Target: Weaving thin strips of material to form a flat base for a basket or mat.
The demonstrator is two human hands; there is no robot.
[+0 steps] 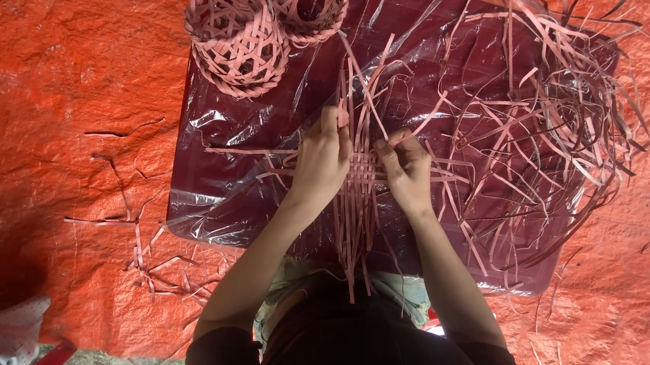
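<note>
Two hands: both work at one flat weave of pink strips, seen from the head camera looking straight down.
Left hand (pixel 324 160): lies on the left part of the weave (pixel 359 184), palm down, fingers pressed together on the strips; the fingertips pinch one upright strip near its top.
Right hand (pixel 407 171): sits just right of the left hand, fingers curled shut on a thin strip that runs up and to the left across the weave.
Weave: it lies in the middle of the plastic sheet (pixel 210 144), between the two hands, with loose strip ends running down toward the person's lap.
Plastic sheet: clear and shiny over a dark board, spread on the orange tarp (pixel 48 87).
Loose strips (pixel 561 115): a big tangled heap on the right side of the sheet, reaching close to the right hand.
Baskets (pixel 241 41): two small open-weave ones, touching each other, at the sheet's top edge, well apart from the hands.
Scraps (pixel 145 250): short strip pieces lie on the tarp left of the sheet.
</note>
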